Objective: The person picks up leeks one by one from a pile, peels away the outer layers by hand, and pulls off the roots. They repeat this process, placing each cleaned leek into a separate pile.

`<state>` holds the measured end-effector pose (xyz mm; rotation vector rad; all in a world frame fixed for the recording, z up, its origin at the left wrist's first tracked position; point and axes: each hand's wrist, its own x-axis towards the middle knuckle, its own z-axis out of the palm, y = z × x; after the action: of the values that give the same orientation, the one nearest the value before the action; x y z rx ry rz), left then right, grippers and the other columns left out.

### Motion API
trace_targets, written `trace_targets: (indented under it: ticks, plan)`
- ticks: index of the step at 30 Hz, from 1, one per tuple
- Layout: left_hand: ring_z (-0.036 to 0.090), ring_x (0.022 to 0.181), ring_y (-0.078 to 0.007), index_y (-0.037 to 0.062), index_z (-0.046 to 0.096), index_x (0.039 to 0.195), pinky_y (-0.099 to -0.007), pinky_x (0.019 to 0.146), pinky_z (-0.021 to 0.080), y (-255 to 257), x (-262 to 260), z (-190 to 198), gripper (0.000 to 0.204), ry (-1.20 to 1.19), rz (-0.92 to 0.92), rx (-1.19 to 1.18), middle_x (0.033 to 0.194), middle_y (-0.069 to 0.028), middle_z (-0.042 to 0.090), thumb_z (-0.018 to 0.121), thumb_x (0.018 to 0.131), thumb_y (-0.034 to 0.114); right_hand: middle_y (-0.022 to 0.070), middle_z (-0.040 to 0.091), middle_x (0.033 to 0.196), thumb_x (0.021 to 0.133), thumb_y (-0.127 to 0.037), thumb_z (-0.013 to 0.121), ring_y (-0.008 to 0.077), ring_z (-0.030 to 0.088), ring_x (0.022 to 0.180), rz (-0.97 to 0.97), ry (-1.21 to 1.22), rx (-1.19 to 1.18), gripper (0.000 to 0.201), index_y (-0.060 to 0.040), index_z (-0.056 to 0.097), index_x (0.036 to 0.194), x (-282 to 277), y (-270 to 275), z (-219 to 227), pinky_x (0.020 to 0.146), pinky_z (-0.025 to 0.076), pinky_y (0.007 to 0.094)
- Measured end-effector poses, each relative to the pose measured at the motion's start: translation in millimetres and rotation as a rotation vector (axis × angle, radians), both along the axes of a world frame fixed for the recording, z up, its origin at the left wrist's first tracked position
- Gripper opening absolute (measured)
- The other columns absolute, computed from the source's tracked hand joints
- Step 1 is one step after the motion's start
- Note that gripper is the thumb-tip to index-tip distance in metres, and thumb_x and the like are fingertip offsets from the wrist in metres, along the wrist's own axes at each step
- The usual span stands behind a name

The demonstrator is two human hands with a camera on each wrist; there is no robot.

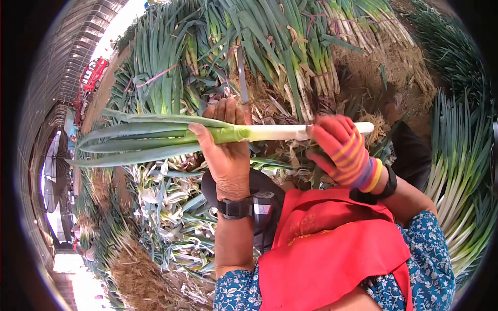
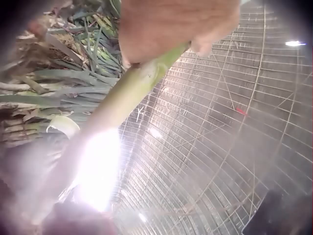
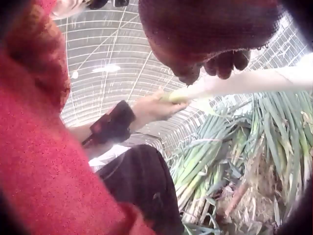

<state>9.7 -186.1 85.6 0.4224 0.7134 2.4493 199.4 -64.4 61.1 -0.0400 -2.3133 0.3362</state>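
Observation:
A large leek (image 1: 277, 132) lies crosswise in front of the body, its green leaves fanned to the left and its white shaft to the right. My bare left hand (image 1: 228, 160) holds it where the leaves meet the shaft, thumb on the near side and fingers behind. Around the white part near the root end, my right hand (image 1: 345, 153), in a striped knit glove, has its fingers curled over the shaft. The left wrist view shows the pale shaft of the leek (image 2: 122, 100) running down from the left hand, with a thin curled strip (image 2: 64, 126) beside it.
Bundled leeks (image 1: 270, 46) with roots stand across the back. A long metal blade (image 1: 242, 75) rises just beyond the left hand. Stripped leaves (image 1: 176, 207) litter the ground at left, and more leeks (image 1: 456, 171) lie at right. A red apron (image 1: 332, 249) covers the lap.

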Motion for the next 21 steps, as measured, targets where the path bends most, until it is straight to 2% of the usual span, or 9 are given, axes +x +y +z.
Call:
trace_targets:
  ticks: [3, 7, 9, 11, 15, 16, 17, 19, 21]
  plan:
    - [0.047, 0.114, -0.0249, 0.0046, 0.045, 0.119, -0.0418, 0.098, 0.038, 6.7, 13.8, -0.4, 0.056, 0.051, -0.019, -0.048, 0.12, -0.0105, 0.049, 0.056, 0.085, 0.048, 0.0138, 0.053, 0.104, 0.068, -0.024, 0.07, 0.0323, 0.053, 0.091, -0.022, 0.088, -0.099, 0.046, -0.0038, 0.054, 0.106, -21.5, -1.7, 7.7, 0.077, 0.042, 0.0431]
    - [0.047, 0.112, -0.0232, 0.0027, 0.041, 0.123, -0.0373, 0.097, 0.038, 18.3, 34.3, -6.6, 0.058, 0.097, 0.046, -0.142, 0.121, -0.0104, 0.048, 0.054, 0.087, 0.046, 0.0131, 0.057, 0.101, 0.066, -0.029, 0.071, 0.0337, 0.055, 0.091, 0.001, 0.041, -0.331, 0.043, -0.007, 0.057, 0.1, -50.5, -18.5, 9.9, 0.077, 0.042, 0.0425]
    - [0.048, 0.11, -0.0213, 0.0019, 0.04, 0.125, -0.036, 0.095, 0.039, 22.8, 39.7, -12.6, 0.057, 0.164, 0.081, -0.198, 0.12, -0.0103, 0.049, 0.054, 0.088, 0.044, 0.0127, 0.058, 0.095, 0.066, -0.029, 0.071, 0.0329, 0.056, 0.086, -0.019, 0.034, -0.286, 0.04, -0.006, 0.057, 0.096, -56.7, -20.4, 5.9, 0.074, 0.042, 0.0429]
    - [0.049, 0.108, -0.0206, 0.0013, 0.039, 0.126, -0.0351, 0.092, 0.04, 23.9, 46.0, -15.9, 0.055, 0.115, 0.074, -0.184, 0.117, -0.0101, 0.05, 0.054, 0.09, 0.039, 0.0146, 0.058, 0.102, 0.067, -0.019, 0.069, 0.0333, 0.057, 0.087, -0.067, -0.1, -0.246, 0.041, -0.0034, 0.057, 0.104, -57.3, -23.9, 4.2, 0.074, 0.045, 0.0418]
    - [0.054, 0.1, -0.0226, -0.0012, 0.043, 0.12, -0.0363, 0.088, 0.043, 22.4, 55.8, -14.8, 0.049, 0.079, 0.134, -0.243, 0.11, -0.0108, 0.053, 0.059, 0.088, 0.032, 0.0158, 0.057, 0.103, 0.069, -0.016, 0.066, 0.0333, 0.058, 0.086, -0.075, -0.132, -0.127, 0.041, -0.0015, 0.055, 0.106, -56.0, -23.8, -10.0, 0.072, 0.046, 0.0419]
    - [0.054, 0.099, -0.0227, -0.0014, 0.044, 0.118, -0.0366, 0.087, 0.044, 21.7, 55.1, -19.2, 0.047, 0.106, 0.109, -0.23, 0.108, -0.0111, 0.055, 0.06, 0.088, 0.032, 0.016, 0.058, 0.098, 0.069, -0.016, 0.065, 0.0349, 0.058, 0.081, -0.071, -0.066, -0.129, 0.034, -0.0023, 0.056, 0.098, -54.9, -22.5, -11.6, 0.068, 0.047, 0.0419]
    - [0.055, 0.097, -0.0229, -0.0016, 0.044, 0.116, -0.037, 0.087, 0.044, 20.8, 54.8, -22.2, 0.046, 0.132, 0.085, -0.216, 0.105, -0.0115, 0.056, 0.06, 0.088, 0.031, 0.016, 0.058, 0.098, 0.069, -0.016, 0.065, 0.0349, 0.058, 0.081, -0.068, -0.071, -0.129, 0.034, -0.0023, 0.056, 0.098, -53.7, -20.4, -11.4, 0.068, 0.047, 0.0419]
    - [0.056, 0.097, -0.0241, -0.0015, 0.045, 0.114, -0.0376, 0.087, 0.044, 18.7, 54.8, -20.3, 0.045, 0.136, 0.062, -0.229, 0.104, -0.0125, 0.056, 0.059, 0.088, 0.032, 0.0162, 0.058, 0.087, 0.068, -0.016, 0.065, 0.0361, 0.058, 0.075, -0.068, -0.156, -0.248, 0.026, -0.0034, 0.055, 0.088, -51.1, -12.5, -9.8, 0.061, 0.047, 0.0419]
    - [0.057, 0.096, -0.0263, -0.0014, 0.045, 0.111, -0.0387, 0.088, 0.045, 16.0, 54.2, -17.0, 0.043, 0.155, 0.014, -0.246, 0.102, -0.0144, 0.056, 0.056, 0.09, 0.034, 0.0144, 0.055, 0.065, 0.069, -0.016, 0.063, 0.0349, 0.056, 0.065, -0.142, -0.12, -0.297, 0.016, -0.0052, 0.054, 0.076, -53.8, 7.0, -28.5, 0.054, 0.044, 0.0429]
